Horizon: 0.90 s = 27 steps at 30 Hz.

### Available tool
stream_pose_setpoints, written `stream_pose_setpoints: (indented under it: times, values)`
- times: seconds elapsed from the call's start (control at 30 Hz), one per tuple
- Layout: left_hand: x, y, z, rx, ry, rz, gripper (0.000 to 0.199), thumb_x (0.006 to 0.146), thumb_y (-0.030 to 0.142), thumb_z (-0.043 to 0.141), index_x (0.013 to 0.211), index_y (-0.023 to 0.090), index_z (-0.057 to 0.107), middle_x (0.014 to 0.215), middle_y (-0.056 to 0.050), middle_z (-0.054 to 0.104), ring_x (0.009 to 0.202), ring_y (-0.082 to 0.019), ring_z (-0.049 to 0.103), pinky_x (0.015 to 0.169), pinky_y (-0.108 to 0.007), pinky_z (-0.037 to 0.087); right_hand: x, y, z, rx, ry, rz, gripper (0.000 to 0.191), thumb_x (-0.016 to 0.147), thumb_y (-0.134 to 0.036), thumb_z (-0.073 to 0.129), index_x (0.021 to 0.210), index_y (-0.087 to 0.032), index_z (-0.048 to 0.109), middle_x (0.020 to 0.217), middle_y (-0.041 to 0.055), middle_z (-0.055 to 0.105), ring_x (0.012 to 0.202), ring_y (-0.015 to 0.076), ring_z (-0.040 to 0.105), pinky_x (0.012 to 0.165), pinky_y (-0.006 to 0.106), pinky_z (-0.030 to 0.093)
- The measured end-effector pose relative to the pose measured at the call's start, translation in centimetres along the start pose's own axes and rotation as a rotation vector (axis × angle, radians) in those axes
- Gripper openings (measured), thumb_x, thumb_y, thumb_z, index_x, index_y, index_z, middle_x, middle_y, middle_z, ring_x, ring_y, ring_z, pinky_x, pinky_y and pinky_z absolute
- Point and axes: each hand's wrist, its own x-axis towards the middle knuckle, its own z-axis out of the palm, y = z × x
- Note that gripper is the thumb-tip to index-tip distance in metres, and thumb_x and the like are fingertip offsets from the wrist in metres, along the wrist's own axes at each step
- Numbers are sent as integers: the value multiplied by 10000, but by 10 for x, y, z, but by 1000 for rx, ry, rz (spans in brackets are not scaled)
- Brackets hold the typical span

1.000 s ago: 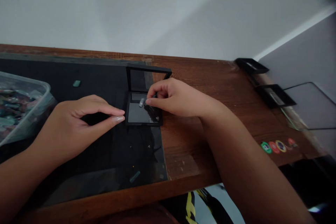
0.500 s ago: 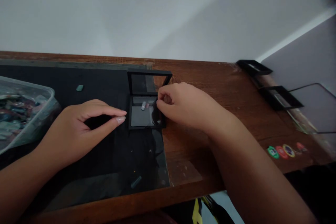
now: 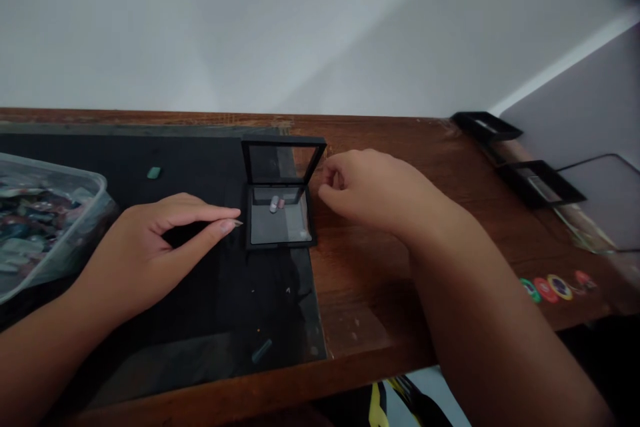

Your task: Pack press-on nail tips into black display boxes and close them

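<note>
An opened black case (image 3: 281, 245) with a clear window in its raised lid stands on the desk. Inside its base lie two small pieces, a whitish one (image 3: 274, 204) and a pinkish one (image 3: 281, 203). Just left of the case, my left hand (image 3: 155, 247) pinches thumb and forefinger together; a tiny pointed bit shows at the tips, too small to name. My right hand (image 3: 373, 190) hovers right of the case, apart from it, fingers curled in a pinch. Whatever may be between those fingertips is hidden.
At the left stands a clear plastic tub (image 3: 95, 190) full of small mixed pieces. A green chip (image 3: 154, 173) and a dark sliver (image 3: 261, 351) lie on the black mat (image 3: 210, 320). Black trays (image 3: 543, 183) and round stickers (image 3: 559, 287) are at the right.
My right hand has moved right, away from the case's side, uncovering its right edge. My left hand stays nearly in place, still pinched. The view has shifted slightly.
</note>
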Motion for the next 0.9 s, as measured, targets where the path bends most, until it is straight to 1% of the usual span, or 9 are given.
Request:
stream_pose_setpoints:
  times: [0.03,0.17,0.3,0.47,0.53,0.6,0.67,0.77,0.9]
  values:
    - [0,0,0,8,11,-1,243,895,582,721,977,410,872,1039,44,865,947,-224,822,575,-237,596,0,0,0,-9,-4,-1,130,840,-289,599,847,-237,718,885,67,758,665,209,553,586,342,330]
    - [0,3,-2,34,74,-26,206,847,572,766,910,409,874,936,53,869,861,-233,836,762,-303,669,1,-2,2,-39,-26,-12,141,841,-286,594,859,-219,716,899,94,769,664,216,565,581,346,331]
    - [1,4,-4,39,71,-9,174,855,534,754,873,397,861,867,78,860,779,-205,827,636,-265,606,3,-2,3,-32,-71,-17,218,913,-305,538,877,-218,734,955,111,787,739,244,634,608,346,354]
    - [-2,1,-5,59,59,-13,198,887,557,737,904,389,842,926,93,859,829,-185,820,606,-243,563,11,4,6,-12,-89,25,247,918,-306,545,1017,-229,758,1031,117,791,836,280,682,680,361,414]
    - [-3,-1,-4,42,84,-5,178,901,541,740,921,389,831,950,98,855,866,-167,811,680,-230,584,12,5,6,-19,-65,41,246,911,-317,557,1031,-233,754,1042,116,788,851,285,682,687,363,413]
    - [-3,-1,-4,21,107,8,130,916,485,741,932,381,817,986,101,849,931,-150,800,833,-226,600,9,5,5,-13,-37,37,225,917,-333,559,998,-229,741,1029,111,785,836,278,669,670,359,392]
    - [-3,-2,-3,10,117,21,108,920,452,737,922,370,807,998,97,845,948,-146,795,861,-231,597,3,2,2,1,-13,10,205,933,-351,559,925,-222,718,984,103,782,801,261,647,641,353,359]
    - [-1,-2,-3,-4,113,42,121,919,458,729,899,366,805,973,91,843,914,-158,798,796,-248,593,-6,-8,-2,66,-4,-88,198,935,-370,608,833,-221,691,906,69,771,751,221,611,623,342,329]
    - [-1,-2,-4,0,99,41,127,924,473,725,916,376,807,971,104,843,900,-155,796,762,-243,572,-10,-21,2,193,14,-195,199,934,-413,693,866,-227,711,844,22,745,697,169,579,624,327,315]
